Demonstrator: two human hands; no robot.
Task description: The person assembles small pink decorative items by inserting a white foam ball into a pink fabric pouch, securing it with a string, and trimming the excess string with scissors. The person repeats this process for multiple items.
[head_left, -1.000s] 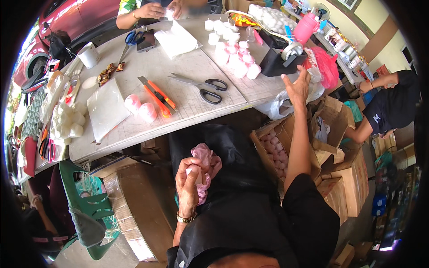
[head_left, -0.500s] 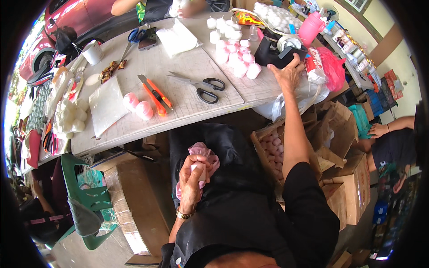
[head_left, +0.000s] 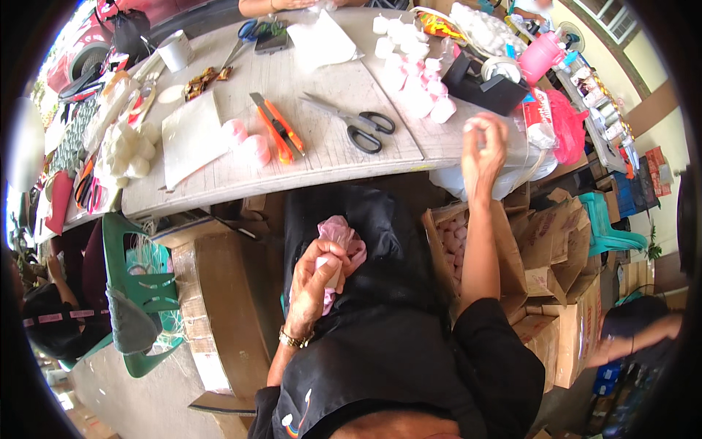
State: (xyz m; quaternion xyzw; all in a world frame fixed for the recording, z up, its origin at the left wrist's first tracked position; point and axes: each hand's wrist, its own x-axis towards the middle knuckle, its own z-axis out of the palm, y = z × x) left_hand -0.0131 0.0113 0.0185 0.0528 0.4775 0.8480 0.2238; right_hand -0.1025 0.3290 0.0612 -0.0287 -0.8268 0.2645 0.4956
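Over my lap, my left hand [head_left: 316, 278] is closed around a bunched pink satiny cloth [head_left: 338, 231]. A small pale pink piece [head_left: 335, 278] shows under its thumb. My right hand [head_left: 485, 150] is raised at the table's near edge, fingertips drawn together; whatever they may pinch is too small to make out. Just beyond it stands a black tape dispenser [head_left: 479, 89] with a roll of tape [head_left: 501, 70]. White and pink candle-like pieces [head_left: 420, 95] are clustered to its left. Black-handled scissors [head_left: 358, 126] lie open on the table.
Orange cutters [head_left: 278, 132], two pink round pieces [head_left: 252, 148] and a clear plastic sheet [head_left: 191, 139] lie on the table [head_left: 322, 170]. Under its right side, an open carton [head_left: 512, 241] holds pink pieces. A green chair [head_left: 146, 300] stands left. People are at work around.
My right hand has come away from the tape dispenser toward me, and its fingers have drawn together. My left hand keeps its hold on the pink cloth. The view has shifted slightly.
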